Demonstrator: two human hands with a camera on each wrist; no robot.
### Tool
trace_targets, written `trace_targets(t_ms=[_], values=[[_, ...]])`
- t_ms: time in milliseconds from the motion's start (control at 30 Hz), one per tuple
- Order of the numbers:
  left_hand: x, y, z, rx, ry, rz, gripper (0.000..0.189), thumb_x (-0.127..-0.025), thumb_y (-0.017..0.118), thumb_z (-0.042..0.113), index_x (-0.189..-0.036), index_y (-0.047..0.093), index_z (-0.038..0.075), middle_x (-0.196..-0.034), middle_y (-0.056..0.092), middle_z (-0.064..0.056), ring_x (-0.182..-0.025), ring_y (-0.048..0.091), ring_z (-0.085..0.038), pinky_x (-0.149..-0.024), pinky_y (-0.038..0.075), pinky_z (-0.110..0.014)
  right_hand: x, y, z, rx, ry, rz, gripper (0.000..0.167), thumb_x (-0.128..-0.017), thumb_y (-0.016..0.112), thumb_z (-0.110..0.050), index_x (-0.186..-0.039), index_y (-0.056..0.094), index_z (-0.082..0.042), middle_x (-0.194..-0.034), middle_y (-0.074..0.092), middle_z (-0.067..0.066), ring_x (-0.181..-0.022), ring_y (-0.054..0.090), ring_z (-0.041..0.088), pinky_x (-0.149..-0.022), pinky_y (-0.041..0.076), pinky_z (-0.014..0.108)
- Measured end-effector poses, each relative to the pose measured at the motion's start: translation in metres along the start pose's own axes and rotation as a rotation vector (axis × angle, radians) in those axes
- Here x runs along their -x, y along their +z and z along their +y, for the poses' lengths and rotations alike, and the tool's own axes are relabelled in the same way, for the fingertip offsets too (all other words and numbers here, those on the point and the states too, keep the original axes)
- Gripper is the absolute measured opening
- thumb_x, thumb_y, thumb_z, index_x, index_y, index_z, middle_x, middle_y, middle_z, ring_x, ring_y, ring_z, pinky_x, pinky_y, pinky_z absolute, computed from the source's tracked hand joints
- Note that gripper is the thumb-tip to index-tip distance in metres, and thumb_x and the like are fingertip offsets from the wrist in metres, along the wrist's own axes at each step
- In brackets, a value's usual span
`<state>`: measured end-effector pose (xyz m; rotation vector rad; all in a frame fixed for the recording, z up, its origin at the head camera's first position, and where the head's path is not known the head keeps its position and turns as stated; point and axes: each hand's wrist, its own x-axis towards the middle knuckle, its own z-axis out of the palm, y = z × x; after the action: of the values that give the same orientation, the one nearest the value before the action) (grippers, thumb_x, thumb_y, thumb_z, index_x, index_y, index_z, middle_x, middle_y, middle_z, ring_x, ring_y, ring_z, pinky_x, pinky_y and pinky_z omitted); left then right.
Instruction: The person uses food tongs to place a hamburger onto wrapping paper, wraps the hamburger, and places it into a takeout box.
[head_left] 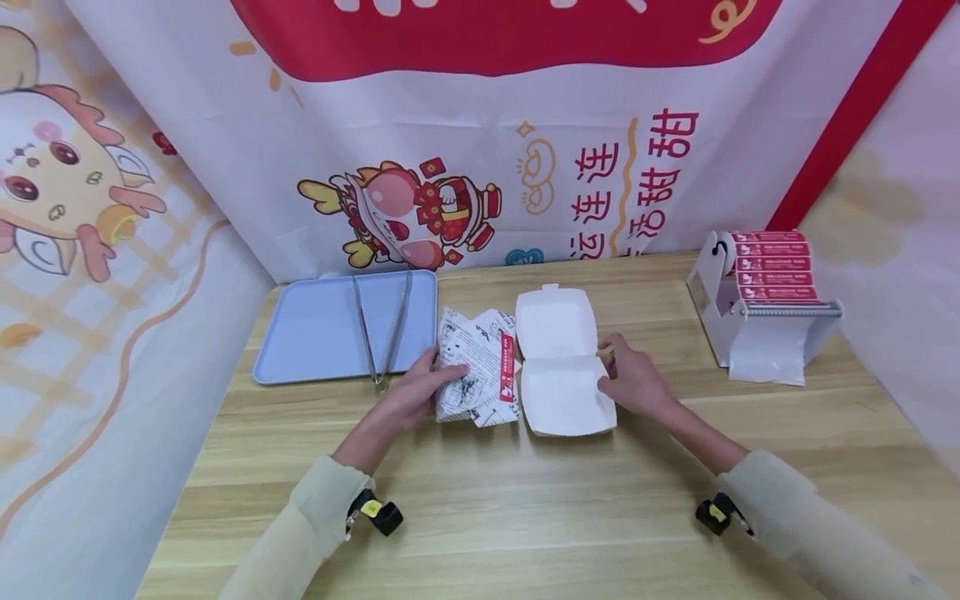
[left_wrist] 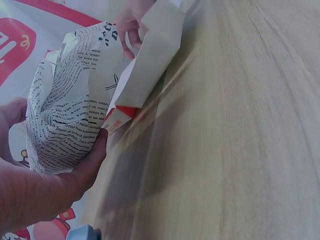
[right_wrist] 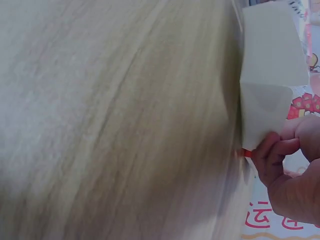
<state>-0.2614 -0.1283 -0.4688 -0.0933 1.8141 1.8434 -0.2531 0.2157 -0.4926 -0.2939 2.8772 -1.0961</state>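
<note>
My left hand (head_left: 412, 392) grips a package wrapped in newsprint-patterned paper (head_left: 468, 375) by its left side, with the thumb on top. A red label (head_left: 507, 367) is stuck near the package's right edge. What the paper wraps is hidden. In the left wrist view the wrapped package (left_wrist: 75, 100) is tilted up off the table. Just right of it, a white paper takeout box (head_left: 566, 396) lies with its lid (head_left: 555, 321) folded back. My right hand (head_left: 633, 375) pinches the box's right wall, seen in the right wrist view with curled fingers (right_wrist: 270, 155).
A light blue tray (head_left: 307, 333) stands at the back left, with metal tongs (head_left: 381, 333) lying across it and over its front rim. A label dispenser (head_left: 716, 317) holding a roll of red labels (head_left: 776, 267) stands at the back right. A printed cloth (head_left: 465, 108) hangs behind the wooden table (head_left: 540, 517).
</note>
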Motion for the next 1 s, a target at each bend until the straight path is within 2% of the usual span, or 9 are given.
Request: trace_targets(t_ms=[100, 233, 367, 500, 600, 667, 800, 867, 1000], values=[[0.001, 0.006, 0.003, 0.017, 0.013, 0.012, 0.093, -0.095, 0.064, 0.019, -0.16, -0.003, 0.022, -0.146, 0.05, -0.021, -0.113, 0.065, -0.025, -0.1, 0.054, -0.04, -0.004, 0.005, 0.001, -0.012, 0.015, 0.024, 0.046, -0.079, 0.061, 0.001, -0.123, 0.047, 0.002, -0.1, 0.068, 0.021, -0.08, 0.063, 0.026, -0.063, 0.05, 0.028], [0.002, 0.017, 0.009, 0.048, 0.029, -0.004, 0.098, -0.095, 0.064, 0.014, -0.157, -0.009, 0.036, -0.142, 0.052, -0.026, -0.101, 0.07, -0.023, -0.093, 0.057, -0.04, -0.008, 0.011, 0.001, -0.017, 0.01, 0.048, 0.041, -0.079, 0.062, 0.001, -0.117, 0.048, 0.0, -0.099, 0.069, 0.02, -0.08, 0.064, 0.026, -0.063, 0.051, 0.028], [-0.001, 0.032, 0.015, 0.054, 0.052, -0.057, 0.095, -0.095, 0.063, 0.012, -0.154, -0.003, 0.05, -0.139, 0.053, -0.028, -0.095, 0.072, -0.022, -0.085, 0.06, -0.04, -0.009, 0.014, -0.001, -0.008, -0.014, 0.07, 0.039, -0.078, 0.064, 0.002, -0.114, 0.049, 0.0, -0.097, 0.068, 0.019, -0.078, 0.062, 0.025, -0.063, 0.05, 0.029], [-0.006, 0.047, 0.019, 0.0, 0.064, -0.119, 0.088, -0.096, 0.063, 0.016, -0.151, 0.007, 0.056, -0.141, 0.052, -0.024, -0.098, 0.071, -0.025, -0.082, 0.061, -0.039, -0.01, 0.016, -0.004, -0.005, -0.016, 0.08, 0.039, -0.079, 0.066, 0.003, -0.114, 0.049, 0.0, -0.097, 0.067, 0.019, -0.08, 0.063, 0.026, -0.063, 0.05, 0.028], [-0.015, 0.059, 0.019, -0.054, 0.072, -0.147, 0.086, -0.096, 0.065, 0.02, -0.152, 0.009, 0.054, -0.146, 0.046, -0.02, -0.106, 0.068, -0.028, -0.086, 0.06, -0.041, -0.01, 0.017, -0.004, -0.011, -0.006, 0.082, 0.04, -0.079, 0.067, 0.003, -0.115, 0.049, 0.0, -0.098, 0.067, 0.019, -0.081, 0.063, 0.027, -0.063, 0.052, 0.029], [-0.019, 0.066, 0.019, -0.111, 0.098, -0.14, 0.087, -0.095, 0.067, 0.023, -0.154, 0.008, 0.048, -0.153, 0.038, -0.017, -0.116, 0.063, -0.03, -0.096, 0.056, -0.044, -0.011, 0.018, -0.004, -0.023, -0.004, 0.093, 0.041, -0.079, 0.067, 0.002, -0.116, 0.049, -0.001, -0.098, 0.068, 0.019, -0.082, 0.064, 0.027, -0.065, 0.053, 0.031], [-0.028, 0.078, 0.019, -0.272, 0.163, -0.073, 0.092, -0.092, 0.07, 0.03, -0.158, 0.006, 0.034, -0.163, 0.021, -0.013, -0.14, 0.042, -0.03, -0.118, 0.035, -0.047, -0.01, 0.019, -0.001, -0.089, -0.003, 0.106, 0.04, -0.082, 0.065, 0.0, -0.12, 0.051, 0.001, -0.102, 0.071, 0.021, -0.088, 0.069, 0.03, -0.072, 0.058, 0.038], [-0.03, 0.081, 0.017, -0.366, 0.185, -0.032, 0.094, -0.091, 0.071, 0.034, -0.159, 0.006, 0.03, -0.163, 0.02, -0.014, -0.145, 0.034, -0.031, -0.122, 0.028, -0.047, -0.009, 0.019, 0.003, -0.14, 0.004, 0.088, 0.037, -0.087, 0.064, -0.002, -0.122, 0.053, 0.001, -0.106, 0.071, 0.023, -0.094, 0.07, 0.033, -0.078, 0.06, 0.041], [-0.035, 0.082, 0.013, -0.488, 0.212, 0.004, 0.093, -0.091, 0.071, 0.039, -0.16, 0.009, 0.026, -0.159, 0.029, -0.016, -0.144, 0.037, -0.033, -0.12, 0.031, -0.05, -0.008, 0.016, 0.01, -0.25, 0.049, 0.001, 0.032, -0.096, 0.059, -0.007, -0.127, 0.055, 0.0, -0.118, 0.067, 0.025, -0.104, 0.068, 0.036, -0.079, 0.061, 0.039]])
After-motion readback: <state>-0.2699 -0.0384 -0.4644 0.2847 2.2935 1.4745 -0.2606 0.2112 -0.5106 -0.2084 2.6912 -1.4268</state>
